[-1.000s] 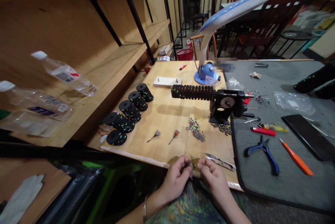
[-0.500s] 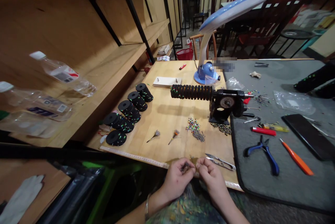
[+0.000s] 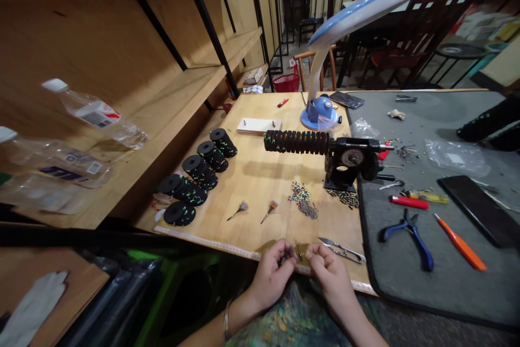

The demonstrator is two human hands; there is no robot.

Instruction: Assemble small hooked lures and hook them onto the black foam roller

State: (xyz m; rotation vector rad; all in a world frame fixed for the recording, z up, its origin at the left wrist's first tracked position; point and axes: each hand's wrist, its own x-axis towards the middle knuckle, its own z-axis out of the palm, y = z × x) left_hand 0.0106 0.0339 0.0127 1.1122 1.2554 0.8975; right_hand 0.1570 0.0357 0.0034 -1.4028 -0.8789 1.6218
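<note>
My left hand [image 3: 273,274], fingers curled, holds a small dark bundle of thin pieces [image 3: 287,254] too fine to name. A thin dark strand with a small piece [image 3: 299,252] sticks up between the two hands. My right hand [image 3: 331,271] is apart from the left, thumb and forefinger pinched; whatever they hold is too small to see. Thread snips [image 3: 343,250] lie just beyond the right hand. Ahead are two small feather-like tufts on stems [image 3: 239,210], [image 3: 270,211], a pile of coloured beads [image 3: 299,192] and a heap of small grey pieces [image 3: 307,210].
Black spools [image 3: 179,214] line the left. A black winding device [image 3: 345,160] carries black discs [image 3: 296,142] beneath a blue lamp [image 3: 319,111]. On the grey mat [image 3: 390,293] lie blue pliers [image 3: 410,236], an orange-handled tool [image 3: 461,243] and a phone [image 3: 479,211]. Bottles [image 3: 95,114] rest on the shelf.
My hands have drawn slightly apart, the right one moving a little to the right. The small piece between them shows more plainly. The things on the table have stayed put.
</note>
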